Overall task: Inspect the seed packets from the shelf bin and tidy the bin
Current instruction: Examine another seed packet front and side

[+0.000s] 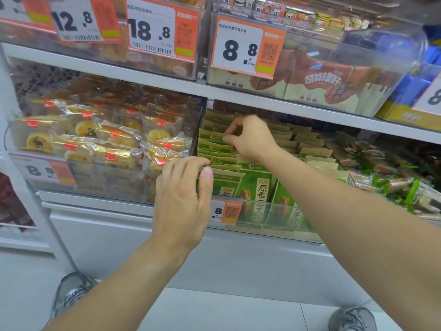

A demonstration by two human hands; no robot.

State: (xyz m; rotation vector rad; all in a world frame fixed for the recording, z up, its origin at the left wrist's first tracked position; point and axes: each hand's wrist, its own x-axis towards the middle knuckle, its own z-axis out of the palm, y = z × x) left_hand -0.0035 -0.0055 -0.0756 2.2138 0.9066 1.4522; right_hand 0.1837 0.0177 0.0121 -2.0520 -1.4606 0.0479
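Green-and-kraft seed packets point(259, 185) stand upright in rows inside the clear shelf bin point(274, 211). Right hand point(250, 137) pinches a rear packet top; left hand point(183, 199), fingers relaxed, touches the front row.

The single head-worn camera looks forward and slightly down, close to the shelf bin point(262, 211). Floor shows below the bin.

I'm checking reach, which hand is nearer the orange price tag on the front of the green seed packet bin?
Left. The left hand hovers just left of the orange price tag, almost overlapping it. The right hand is higher and deeper in the bin, fingering the green seed packets.
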